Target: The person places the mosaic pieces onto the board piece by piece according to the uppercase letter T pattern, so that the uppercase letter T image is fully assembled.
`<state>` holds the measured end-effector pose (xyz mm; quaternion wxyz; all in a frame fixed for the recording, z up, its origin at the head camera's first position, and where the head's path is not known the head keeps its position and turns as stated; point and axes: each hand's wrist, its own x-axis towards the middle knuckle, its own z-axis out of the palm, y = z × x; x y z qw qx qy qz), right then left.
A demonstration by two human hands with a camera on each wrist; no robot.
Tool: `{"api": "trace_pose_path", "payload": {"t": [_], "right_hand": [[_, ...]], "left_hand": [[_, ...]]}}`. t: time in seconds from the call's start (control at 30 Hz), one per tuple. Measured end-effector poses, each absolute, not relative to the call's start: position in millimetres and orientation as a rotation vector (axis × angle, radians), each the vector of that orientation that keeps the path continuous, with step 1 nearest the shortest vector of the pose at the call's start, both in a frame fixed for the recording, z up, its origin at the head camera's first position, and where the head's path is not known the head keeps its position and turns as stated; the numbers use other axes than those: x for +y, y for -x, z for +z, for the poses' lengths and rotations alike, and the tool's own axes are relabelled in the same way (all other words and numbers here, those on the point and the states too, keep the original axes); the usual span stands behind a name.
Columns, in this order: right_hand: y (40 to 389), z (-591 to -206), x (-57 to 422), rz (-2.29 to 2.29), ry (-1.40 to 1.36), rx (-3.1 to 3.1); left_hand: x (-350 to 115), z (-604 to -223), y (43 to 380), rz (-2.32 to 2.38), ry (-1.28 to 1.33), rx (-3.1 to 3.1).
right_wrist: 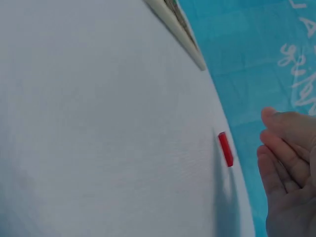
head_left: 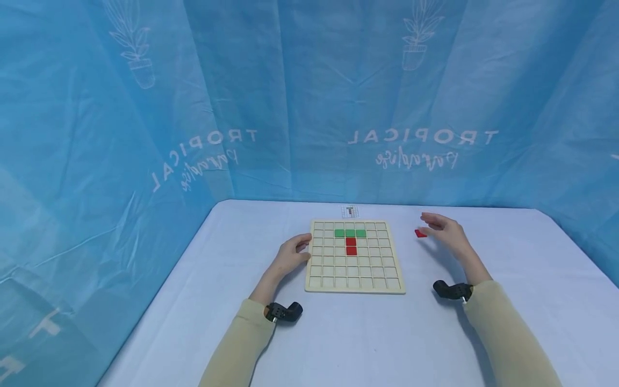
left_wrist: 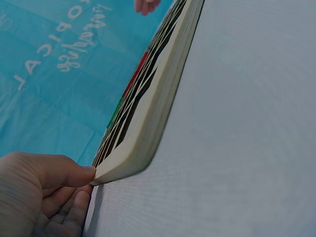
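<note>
A pale wooden grid board (head_left: 333,270) lies flat on the table. Three green square tiles (head_left: 350,233) fill cells side by side in its upper part, and two red tiles (head_left: 351,246) run down below the middle one. At the board's left edge rests my left hand (head_left: 289,255), thumb and fingertips touching the rim. My right hand (head_left: 447,234) hovers over a loose red tile (head_left: 420,233) right of the board. In the right wrist view that loose tile (right_wrist: 225,149) lies on the cloth, apart from the loosely bent fingers (right_wrist: 279,170).
A small card (head_left: 350,212) with a T pattern on a grid lies just behind the board. White cloth (head_left: 338,338) covers the table. Blue printed curtains (head_left: 314,107) hang behind and along both sides. Each wrist wears a black camera band (head_left: 285,312).
</note>
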<state>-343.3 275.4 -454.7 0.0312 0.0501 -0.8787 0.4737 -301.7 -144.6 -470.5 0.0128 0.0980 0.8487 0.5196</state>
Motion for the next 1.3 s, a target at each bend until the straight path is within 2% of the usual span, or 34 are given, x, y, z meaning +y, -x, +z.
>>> {"api": "trace_pose_path", "payload": {"t": [0.6,1.07,1.17,1.3], "right_hand": [[339,-473,278,1.190,-0.171,-2.814],[337,-464,276,1.144,-0.155,-2.757],[343,-458,277,1.165,-0.174,-2.722],[371,-475,287,1.136,-0.197,-2.664]], "left_hand": [[-145,-474,305,1.633,-0.336,2.635],[-144,-476,304,1.606,-0.331,2.653],[-145,-475,304,1.603,-0.333,2.662],[-146,-475,305,1.601,-0.328,2.665]]}}
